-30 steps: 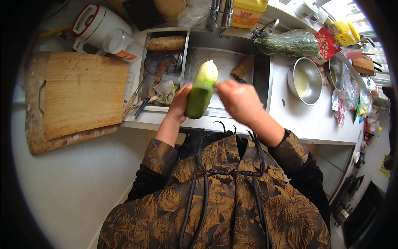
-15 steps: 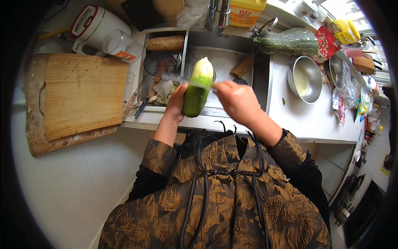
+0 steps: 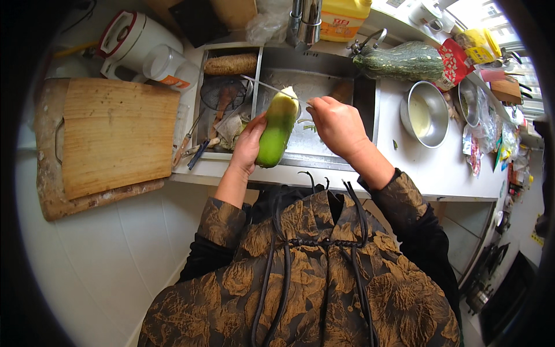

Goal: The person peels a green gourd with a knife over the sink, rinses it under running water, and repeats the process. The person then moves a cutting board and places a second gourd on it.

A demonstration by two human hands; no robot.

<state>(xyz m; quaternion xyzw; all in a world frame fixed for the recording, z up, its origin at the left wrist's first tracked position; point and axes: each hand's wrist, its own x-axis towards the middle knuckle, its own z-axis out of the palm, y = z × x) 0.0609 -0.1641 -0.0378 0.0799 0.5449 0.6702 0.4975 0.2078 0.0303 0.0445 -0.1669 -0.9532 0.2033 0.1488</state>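
Over the sink, my left hand (image 3: pixel 250 140) is closed round the left side of a thick green radish (image 3: pixel 276 136), which stands tilted. Its far end is pale, the rest green. My right hand (image 3: pixel 338 128) is closed on a knife (image 3: pixel 267 85), whose thin blade points left across the pale end of the radish. The fingers hide the knife's handle. Green peel scraps (image 3: pixel 310 125) lie in the sink basin below.
Around me are the steel sink (image 3: pixel 306 151), the faucet (image 3: pixel 305 26) beyond, and wooden cutting boards (image 3: pixel 118 136) at left. A large striped squash (image 3: pixel 402 61) and a metal bowl (image 3: pixel 425 114) occupy the right counter. The small sink compartment holds a strainer (image 3: pixel 217 93) and brown loofah-like roll (image 3: pixel 230 64).
The knife blade has shifted from across the radish's middle to its far pale end. The radish has tilted and turned slightly, and green scraps now show in the basin.
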